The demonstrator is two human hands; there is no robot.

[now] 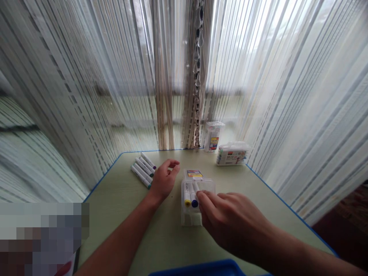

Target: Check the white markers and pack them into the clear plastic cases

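Observation:
An open clear plastic case (188,219) lies on the table in front of me. Two white markers are side by side inside it, a yellow-ended marker (187,195) and a blue-ended marker (194,197). My right hand (230,214) reaches over the case's right side, its fingertips closed at the blue-ended marker; the palm hides part of the case. To the left of the case, my left hand (166,178) rests loosely curled, thumb and fingers slightly apart, with nothing visible in it. Beside that hand lie several white markers (142,168) with green and purple ends.
Toward the back right stand an upright clear case (213,138) and a wide marker case (233,154) with a handle. The pale green table (115,214) has a blue edge. A blue object (198,268) is at the front, and string curtains (129,76) hang behind.

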